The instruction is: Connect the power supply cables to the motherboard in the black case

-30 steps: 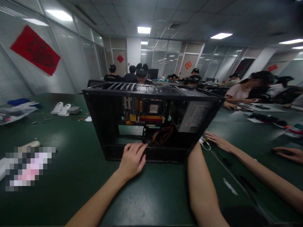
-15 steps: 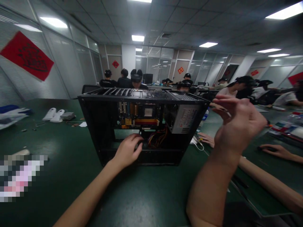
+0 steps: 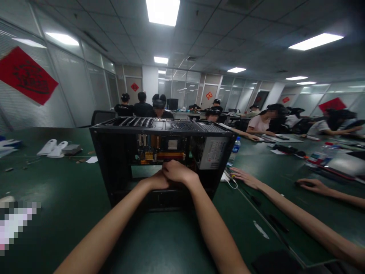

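A black computer case (image 3: 159, 201) stands upright in front of me with its side open. Inside it I see the motherboard (image 3: 172, 145) at the back and the grey power supply (image 3: 211, 153) at upper right. My left hand (image 3: 157, 182) reaches into the lower part of the case; its fingers are hidden behind the right one. Over and against it, my right hand (image 3: 179, 173) has its fingers bent and closed, below the motherboard. What they hold, if anything, is hidden. The power supply's cables are mostly covered by the hands.
On the green table (image 3: 65, 190), white shoe-like objects (image 3: 53, 148) and a grey box (image 3: 72, 149) lie left. A water bottle (image 3: 234, 151), a white cable (image 3: 234, 185) and a co-worker's hand (image 3: 245, 178) are right of the case. Another hand (image 3: 312, 187) rests on a mouse.
My right hand has come from beside the case's upper right corner down and left into the case, meeting my left hand. The view has tilted upward slightly and turned right.
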